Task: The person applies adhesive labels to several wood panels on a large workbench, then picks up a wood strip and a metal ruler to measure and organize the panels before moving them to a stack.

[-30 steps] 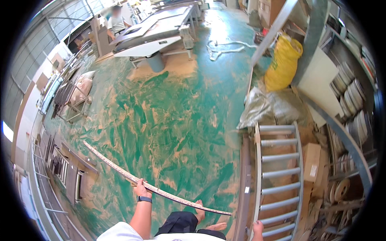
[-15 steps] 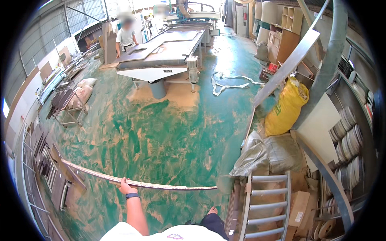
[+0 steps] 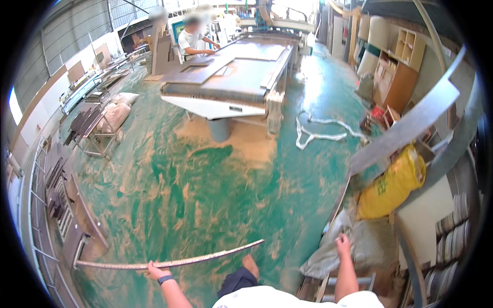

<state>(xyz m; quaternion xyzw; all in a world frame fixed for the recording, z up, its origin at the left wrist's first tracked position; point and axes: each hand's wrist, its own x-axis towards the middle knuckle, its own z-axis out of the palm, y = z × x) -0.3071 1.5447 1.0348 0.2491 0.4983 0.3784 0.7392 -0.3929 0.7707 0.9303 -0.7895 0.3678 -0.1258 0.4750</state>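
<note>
My left hand (image 3: 155, 270), with a dark watch on its wrist, is closed around a long, thin, pale strip (image 3: 210, 258). The strip runs across in front of me, low over the green floor. Its left end is near the dark panels (image 3: 84, 226); its right end rises past my bare foot (image 3: 250, 266). My right hand (image 3: 343, 245) is raised over a grey plastic sack (image 3: 328, 259) at the right, its fingers loosely bent and apart, with nothing visible in them.
A large panel machine (image 3: 221, 97) stands ahead, with cut boards on its bed and a person (image 3: 192, 41) at its left side. A yellow sack (image 3: 393, 182), a slanting metal beam (image 3: 405, 126) and a roller frame (image 3: 354, 282) line the right. White strapping (image 3: 321, 136) and sawdust lie on the green floor.
My right hand has come into view at the right. The strip has swung, its left end nearer me and its right end raised. My view has turned left, and one foot has stepped forward.
</note>
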